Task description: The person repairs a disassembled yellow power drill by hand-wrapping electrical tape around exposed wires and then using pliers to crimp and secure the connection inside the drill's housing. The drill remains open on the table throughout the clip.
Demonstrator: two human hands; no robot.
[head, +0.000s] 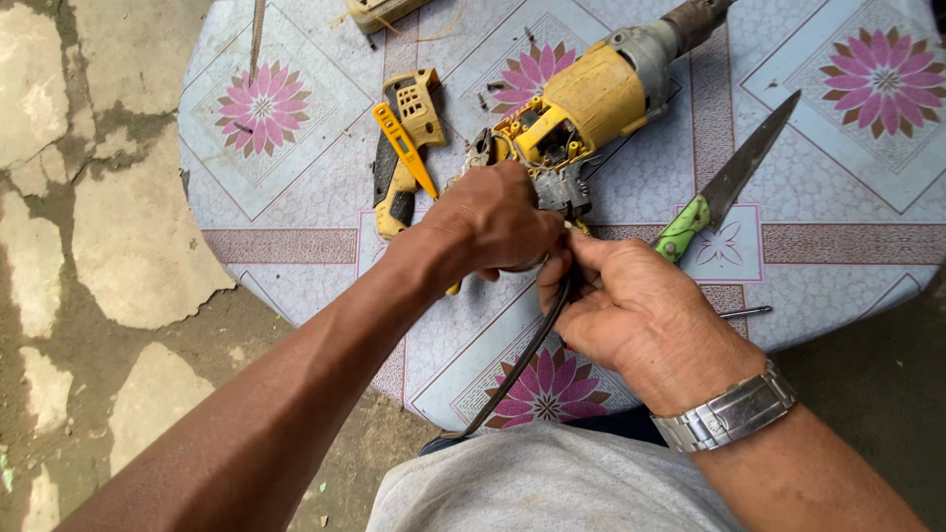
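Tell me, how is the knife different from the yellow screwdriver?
The knife has a green handle and a wide, dark metal blade; the screwdriver is yellow and thin all along. The knife is longer. The knife lies alone right of the hands; the screwdriver rests across a yellow housing piece. Both lie flat on the flowered table.

drill: matt yellow plastic, grey metal | cord: black rubber | watch: shiny steel
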